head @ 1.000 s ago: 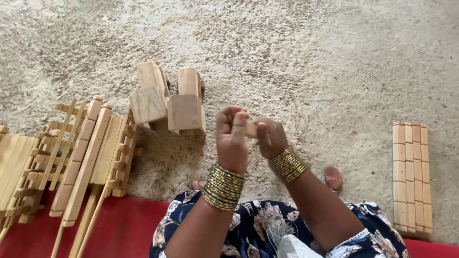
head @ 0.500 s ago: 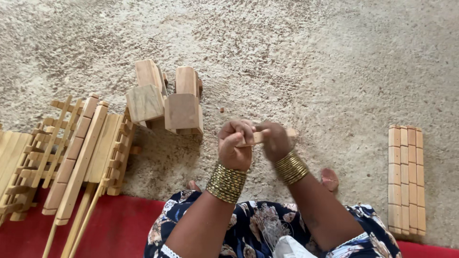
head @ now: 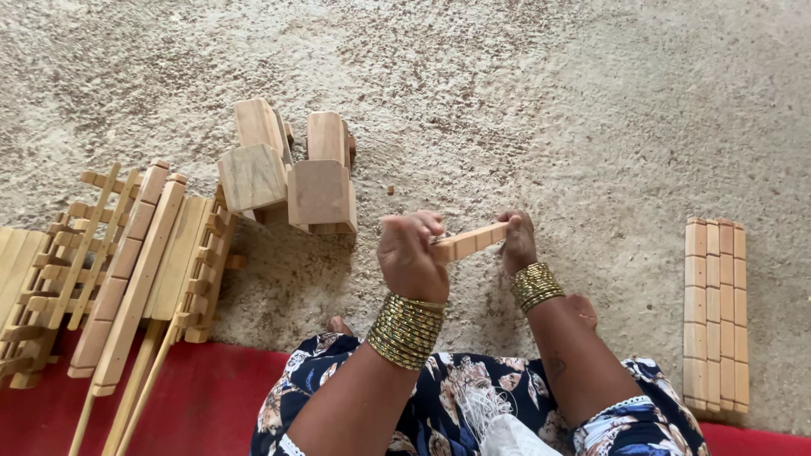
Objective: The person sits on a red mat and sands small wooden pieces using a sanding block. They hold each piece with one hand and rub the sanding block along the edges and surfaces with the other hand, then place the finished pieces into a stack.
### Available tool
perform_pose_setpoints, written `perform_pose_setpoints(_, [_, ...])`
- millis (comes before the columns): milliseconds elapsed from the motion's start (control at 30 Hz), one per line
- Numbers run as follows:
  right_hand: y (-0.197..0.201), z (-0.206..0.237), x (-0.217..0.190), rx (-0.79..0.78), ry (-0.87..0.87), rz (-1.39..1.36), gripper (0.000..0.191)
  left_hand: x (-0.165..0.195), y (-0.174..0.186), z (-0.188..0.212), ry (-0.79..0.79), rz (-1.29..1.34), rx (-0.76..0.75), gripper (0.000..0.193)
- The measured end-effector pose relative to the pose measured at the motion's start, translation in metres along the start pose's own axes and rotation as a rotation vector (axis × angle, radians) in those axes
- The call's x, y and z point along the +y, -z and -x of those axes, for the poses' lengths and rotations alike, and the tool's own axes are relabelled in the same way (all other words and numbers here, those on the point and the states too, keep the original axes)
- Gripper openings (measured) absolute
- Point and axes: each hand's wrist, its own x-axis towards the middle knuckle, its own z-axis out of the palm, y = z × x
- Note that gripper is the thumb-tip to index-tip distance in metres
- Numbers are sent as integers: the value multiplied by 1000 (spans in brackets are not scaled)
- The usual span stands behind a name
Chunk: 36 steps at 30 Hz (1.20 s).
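Left hand (head: 411, 253) closed round one end of the stick (head: 470, 242), right hand (head: 517, 242) pinched the other, above the floor (head: 549, 101). Fingertips hid both ends. Blocks (head: 287, 173) stood beyond; slats (head: 716, 312) lay right, frames (head: 110, 253) cut off left.

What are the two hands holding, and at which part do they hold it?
A short wooden stick. The left hand pinches its left end and the right hand grips its right end; the middle is free.
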Motion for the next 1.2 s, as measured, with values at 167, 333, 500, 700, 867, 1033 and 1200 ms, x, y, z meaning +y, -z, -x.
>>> perform_pose_setpoints(167, [-20,10,-25,-55,-109,-175,72,3,-5,15,5,157,-139,58])
perform_pose_setpoints(333, [-40,27,-95,-211,293,-46,86,11,6,15,-22,34,-315,59])
perform_pose_setpoints(500, [-41,16,-83,-183,256,53,88,12,8,8,-195,-222,-325,40])
perform_pose_setpoints(700, [-23,8,-3,-103,-97,-148,78,15,-6,7,-132,-509,-391,32])
perform_pose_setpoints(867, [-22,16,9,74,-126,32,80,28,-11,8,187,-16,-227,22])
perform_pose_setpoints(1033, [-37,12,-27,-77,-163,-314,80,22,-16,9,137,50,-296,25])
perform_pose_setpoints(1200, [-46,9,-89,-248,295,-213,83,26,-4,4,139,152,-310,22])
